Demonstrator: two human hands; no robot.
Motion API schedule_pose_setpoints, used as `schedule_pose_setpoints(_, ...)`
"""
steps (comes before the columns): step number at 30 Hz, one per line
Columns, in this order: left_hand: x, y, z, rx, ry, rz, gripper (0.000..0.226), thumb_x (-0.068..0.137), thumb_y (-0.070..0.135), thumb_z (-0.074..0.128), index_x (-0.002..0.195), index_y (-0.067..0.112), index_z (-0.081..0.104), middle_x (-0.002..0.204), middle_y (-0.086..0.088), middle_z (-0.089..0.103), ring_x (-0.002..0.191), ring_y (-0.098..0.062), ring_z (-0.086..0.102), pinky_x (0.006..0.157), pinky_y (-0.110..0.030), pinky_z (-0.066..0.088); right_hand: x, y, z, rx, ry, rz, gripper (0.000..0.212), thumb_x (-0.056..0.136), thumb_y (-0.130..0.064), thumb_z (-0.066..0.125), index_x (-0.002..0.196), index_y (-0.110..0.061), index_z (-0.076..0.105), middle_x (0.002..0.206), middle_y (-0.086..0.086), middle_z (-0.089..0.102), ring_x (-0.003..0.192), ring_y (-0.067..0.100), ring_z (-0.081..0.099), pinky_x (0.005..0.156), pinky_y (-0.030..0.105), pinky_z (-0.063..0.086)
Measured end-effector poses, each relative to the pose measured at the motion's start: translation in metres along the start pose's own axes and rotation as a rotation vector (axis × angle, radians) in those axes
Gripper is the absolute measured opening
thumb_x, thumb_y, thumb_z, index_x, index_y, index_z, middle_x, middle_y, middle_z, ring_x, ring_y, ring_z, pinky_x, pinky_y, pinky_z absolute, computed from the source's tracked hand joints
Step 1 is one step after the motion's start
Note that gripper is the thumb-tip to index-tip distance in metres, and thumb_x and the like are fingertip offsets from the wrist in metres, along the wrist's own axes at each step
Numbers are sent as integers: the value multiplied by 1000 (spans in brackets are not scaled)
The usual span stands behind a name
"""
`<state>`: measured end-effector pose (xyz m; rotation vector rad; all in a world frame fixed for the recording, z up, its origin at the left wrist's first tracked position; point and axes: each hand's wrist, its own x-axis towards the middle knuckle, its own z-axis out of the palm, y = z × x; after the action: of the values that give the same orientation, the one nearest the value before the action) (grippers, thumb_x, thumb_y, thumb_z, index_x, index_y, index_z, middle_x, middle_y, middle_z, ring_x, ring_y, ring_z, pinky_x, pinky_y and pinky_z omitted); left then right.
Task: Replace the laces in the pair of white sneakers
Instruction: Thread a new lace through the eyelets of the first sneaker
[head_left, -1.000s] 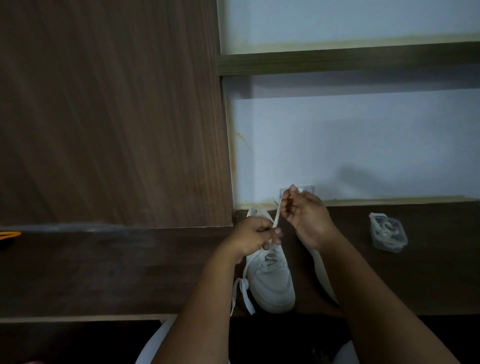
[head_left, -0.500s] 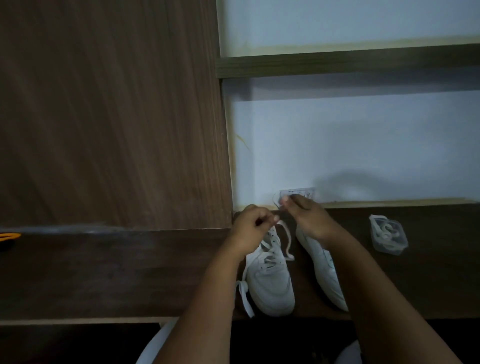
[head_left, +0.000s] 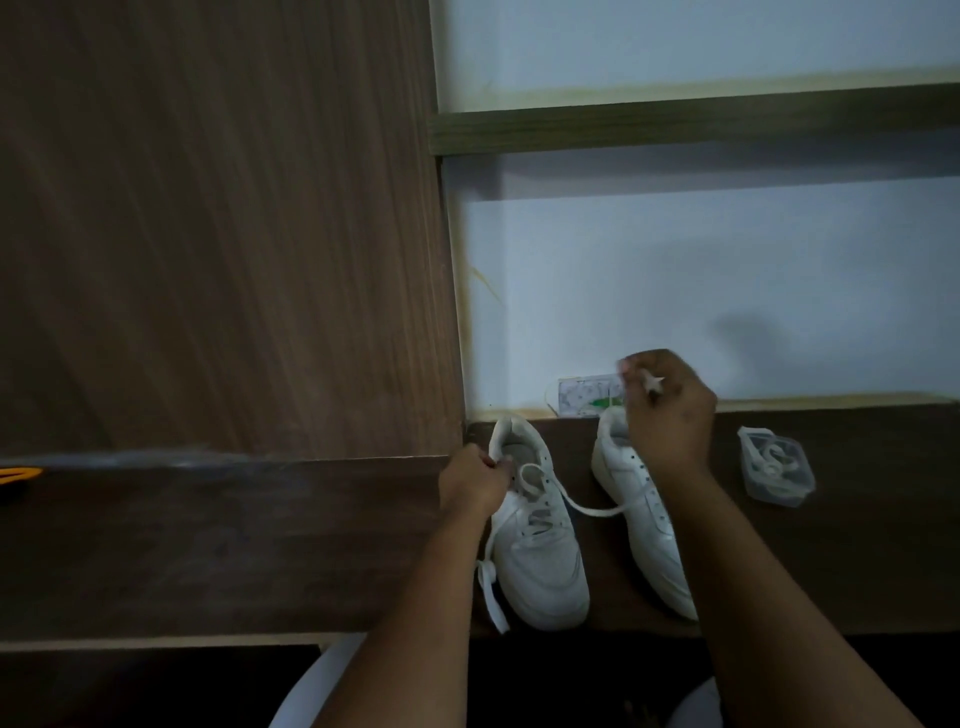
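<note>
Two white sneakers on the dark desk (head_left: 208, 545), toes toward the person. Left sneaker (head_left: 537, 540) sits near the wood panel, w/ a white lace (head_left: 582, 506) looping out of its upper eyelets and trailing right across the gap onto the right sneaker (head_left: 641, 514). Another lace end hangs off the left sneaker's near side, by the desk edge.

Left hand (head_left: 475, 480): fingers curled, grip on the collar/tongue area of the left sneaker, forearm coming up from below. Right hand (head_left: 667, 415): raised over the heel of the right sneaker, fingers curled, pinching a small white tip (prob. the lace end, blurred). The hand hides that sneaker's heel; the forearm covers part of its outer side.

Clear plastic box (head_left: 776, 465) sits at right, contents white, hard to make out. Light is dim overall.
</note>
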<state>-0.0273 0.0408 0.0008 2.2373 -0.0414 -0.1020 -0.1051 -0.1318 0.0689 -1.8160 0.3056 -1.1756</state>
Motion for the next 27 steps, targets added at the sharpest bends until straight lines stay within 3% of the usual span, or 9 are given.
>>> schedule_pose_setpoints(3,-3,7,12,101,17,53,35,90,44,61,109,15,62,106,-2,67,100,-22,63,69,-25,42,-14,5,22,-42,-250,5,14,81,-28,73,74,-19,64,74,-9,66,68,0,61,62,13,45)
schedule_pose_setpoints(6,-2,9,15,113,39,50,31,89,37,62,108,12,63,107,-5,68,102,-24,64,71,-26,43,-29,10,39,-41,-510,103,10,84,-17,69,86,-8,65,78,-9,66,69,-13,60,63,2,40)
schedule_pose_setpoints(7,1,8,15,85,34,28,29,86,35,65,105,12,64,104,-5,68,99,-25,64,71,-27,45,-33,14,42,14,-598,179,8,85,-15,68,89,-8,66,79,-7,69,70,-11,62,66,4,43)
schedule_pose_setpoints(10,9,4,9,-36,-19,-50,17,78,19,68,91,9,68,90,-8,70,87,-24,68,71,-33,56,-43,25,46,47,-786,320,2,86,-14,68,86,-15,70,80,-1,73,78,8,70,78,26,56)
schedule_pose_setpoints(14,14,-1,1,-391,-179,-135,3,80,-3,70,81,-4,67,82,-22,70,73,-30,72,72,-42,62,-48,34,52,-193,-988,315,8,86,-13,66,89,-7,70,87,6,74,83,20,70,69,27,54)
schedule_pose_setpoints(16,14,-2,-3,-459,-212,-134,8,81,-9,67,76,-4,65,80,-23,68,73,-31,71,68,-37,61,-54,38,59,-205,-954,263,6,85,-12,65,86,-9,70,84,1,73,83,21,69,69,24,52)
schedule_pose_setpoints(19,10,-3,-3,-467,-209,-119,17,85,-8,66,71,2,61,79,-16,65,73,-26,68,61,-29,58,-57,49,64,-377,-696,88,11,86,-13,63,78,-19,69,78,-10,62,80,11,63,64,8,42)
schedule_pose_setpoints(23,9,-4,1,-483,-178,-126,19,87,-6,65,72,5,60,84,-13,64,78,-23,67,60,-26,57,-59,59,66,-494,-797,-43,15,87,-12,60,84,-17,73,90,2,68,84,17,63,76,28,51)
schedule_pose_setpoints(27,6,-3,3,-483,-131,-119,19,84,-2,70,69,5,62,77,-14,66,72,-24,69,64,-29,60,-62,58,69,-441,-811,-50,15,86,-12,60,85,-16,75,88,5,70,80,18,63,76,33,52)
